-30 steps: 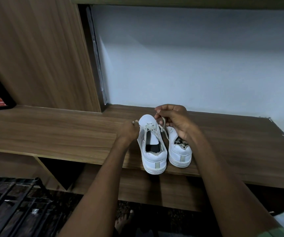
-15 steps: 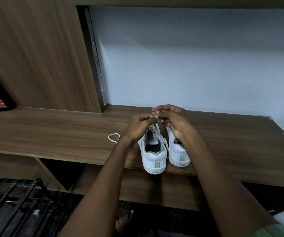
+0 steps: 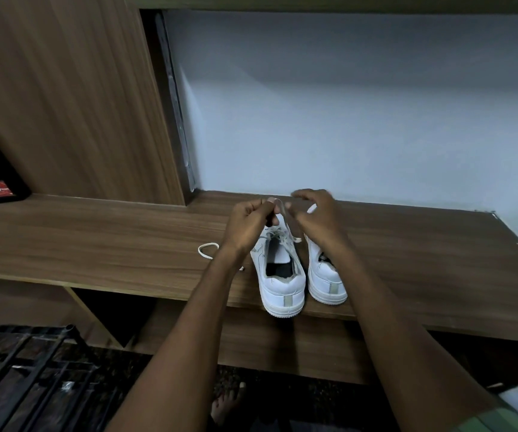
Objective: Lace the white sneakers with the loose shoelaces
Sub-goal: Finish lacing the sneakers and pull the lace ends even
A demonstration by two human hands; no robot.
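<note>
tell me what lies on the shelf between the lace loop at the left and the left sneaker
In the head view, the left hand and its wrist cross that stretch of wooden shelf, between the lace loop and the left sneaker.

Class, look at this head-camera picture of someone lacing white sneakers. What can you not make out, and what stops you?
- Toe of the left sneaker: hidden by the left hand.
- Front of the right sneaker: hidden by the right hand.
- Where the shoelace runs: passes behind the left forearm.
- Right fingertips: motion-blurred, so any pinch is unclear.
</note>
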